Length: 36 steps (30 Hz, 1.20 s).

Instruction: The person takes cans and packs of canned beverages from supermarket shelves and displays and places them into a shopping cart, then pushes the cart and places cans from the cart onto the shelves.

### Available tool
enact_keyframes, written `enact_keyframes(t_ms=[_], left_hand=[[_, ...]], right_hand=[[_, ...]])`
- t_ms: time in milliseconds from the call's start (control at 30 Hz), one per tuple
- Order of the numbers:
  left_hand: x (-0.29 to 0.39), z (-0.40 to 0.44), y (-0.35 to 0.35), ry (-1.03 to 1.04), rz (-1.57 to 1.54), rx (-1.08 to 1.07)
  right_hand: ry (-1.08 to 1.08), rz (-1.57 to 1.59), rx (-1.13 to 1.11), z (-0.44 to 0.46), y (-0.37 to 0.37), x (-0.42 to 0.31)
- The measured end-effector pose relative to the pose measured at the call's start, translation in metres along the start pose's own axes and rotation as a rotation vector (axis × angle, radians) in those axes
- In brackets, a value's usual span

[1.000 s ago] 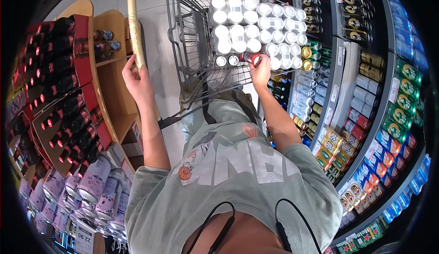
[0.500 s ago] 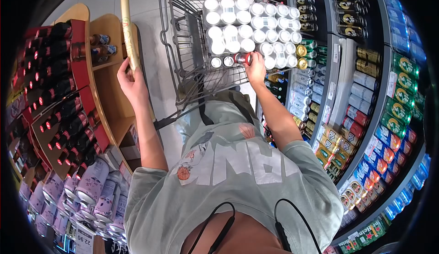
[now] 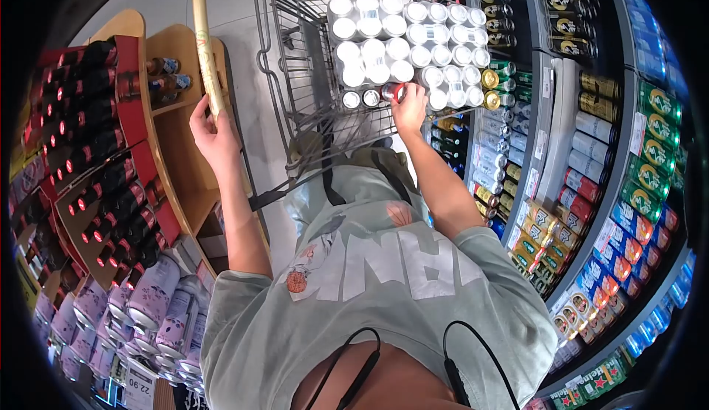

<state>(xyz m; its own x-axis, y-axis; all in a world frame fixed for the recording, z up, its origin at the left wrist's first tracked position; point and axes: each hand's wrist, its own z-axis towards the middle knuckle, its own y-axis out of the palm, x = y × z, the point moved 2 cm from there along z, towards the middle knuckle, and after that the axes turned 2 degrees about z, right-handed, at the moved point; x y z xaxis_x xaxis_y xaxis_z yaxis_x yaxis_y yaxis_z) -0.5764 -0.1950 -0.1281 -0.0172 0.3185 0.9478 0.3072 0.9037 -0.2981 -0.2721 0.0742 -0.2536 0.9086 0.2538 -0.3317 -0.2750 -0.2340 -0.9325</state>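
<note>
My left hand (image 3: pixel 213 131) is wrapped round the lower end of the cart's pale yellow handle (image 3: pixel 204 48). Inside the wire shopping cart (image 3: pixel 295 55), my right hand (image 3: pixel 410 111) grips a red and dark can (image 3: pixel 389 91). That can lies beside two white-ended cans (image 3: pixel 360 99) at the near side of the cart. Wrapped packs of white-topped cans (image 3: pixel 374 60) fill much of the cart just beyond my right hand. The can's far end shows, while my fingers cover its right end.
Shelves of cans (image 3: pixel 587 144) curve along the right side. On the left stand a wooden rack (image 3: pixel 181 137), rows of dark red-capped bottles (image 3: pixel 96 159) and purple-patterned cans (image 3: pixel 153 289). A price sign (image 3: pixel 139 386) hangs at the lower left.
My right hand has moved slightly left with the red can, which now sits closer to the two white-ended cans. The cart and its handle have shifted a little left in view.
</note>
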Motion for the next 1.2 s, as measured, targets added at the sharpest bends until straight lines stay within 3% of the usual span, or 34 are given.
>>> enact_keyframes(t_ms=[367, 467, 667, 800, 867, 1000, 1200], left_hand=[[-0.005, 0.001, 0.000, 0.003, 0.000, -0.009], [-0.008, 0.003, -0.003, 0.020, -0.063, -0.007], [-0.004, 0.001, -0.002, -0.010, -0.096, -0.036], [-0.003, 0.004, 0.000, -0.031, -0.078, -0.052], [-0.001, 0.004, 0.002, -0.022, -0.079, -0.047], [0.003, 0.002, 0.003, 0.007, -0.050, -0.022], [0.014, 0.003, 0.008, 0.031, -0.028, -0.016]], right_hand=[[-0.011, -0.147, -0.185, 0.001, -0.017, -0.004], [0.034, -0.130, -0.161, 0.003, -0.011, 0.002], [-0.108, -0.162, -0.026, 0.001, -0.009, 0.011], [-0.076, -0.159, -0.013, -0.004, -0.003, 0.012], [-0.173, -0.187, 0.120, -0.007, -0.007, 0.010], [-0.164, -0.185, 0.112, 0.001, -0.016, 0.011], [-0.179, 0.002, 0.165, -0.004, -0.034, 0.013]])
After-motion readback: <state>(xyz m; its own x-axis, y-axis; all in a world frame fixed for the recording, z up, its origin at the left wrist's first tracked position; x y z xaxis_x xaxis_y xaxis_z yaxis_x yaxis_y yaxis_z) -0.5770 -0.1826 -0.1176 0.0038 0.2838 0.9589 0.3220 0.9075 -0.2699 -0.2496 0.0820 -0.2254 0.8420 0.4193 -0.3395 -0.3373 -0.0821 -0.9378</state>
